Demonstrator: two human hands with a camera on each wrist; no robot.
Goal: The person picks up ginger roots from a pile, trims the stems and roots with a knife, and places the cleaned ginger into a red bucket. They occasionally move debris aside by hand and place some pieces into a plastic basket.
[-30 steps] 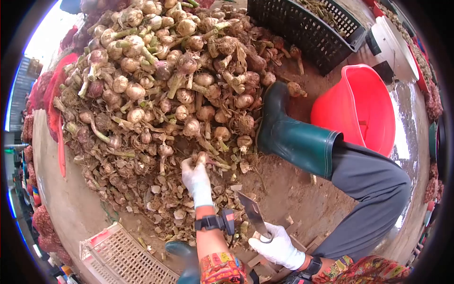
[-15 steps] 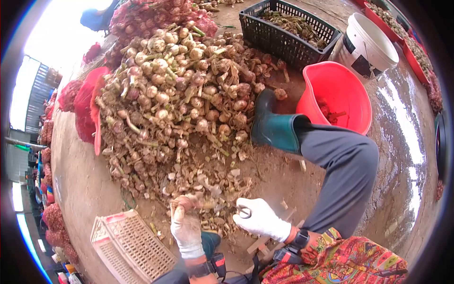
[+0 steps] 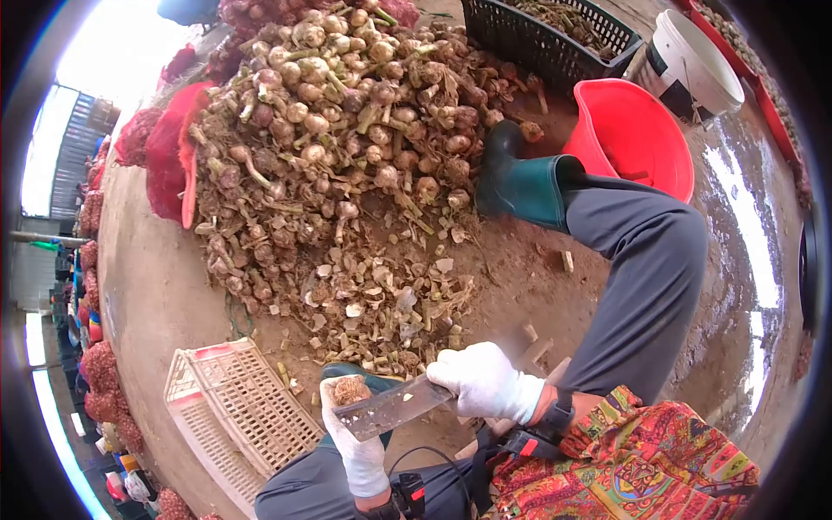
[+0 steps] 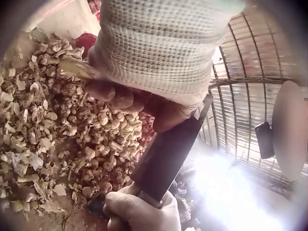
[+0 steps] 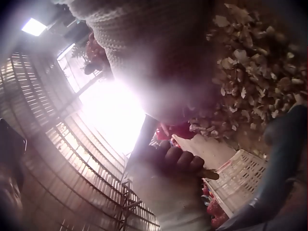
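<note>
A worker's gloved left hand (image 3: pixel 351 442) is gripping a garlic bulb (image 3: pixel 351 390) above the floor (image 3: pixel 156 295), fingers clamped around it. The gloved right hand (image 3: pixel 485 381) is holding a knife (image 3: pixel 394 409), fingers closed together on its handle, while the blade is reaching across to the bulb. Beyond, a garlic pile (image 3: pixel 347 130) is spreading out, a green boot (image 3: pixel 529 186) standing beside it; a beige crate (image 3: pixel 247 381) is lying near the floor's left edge.
</note>
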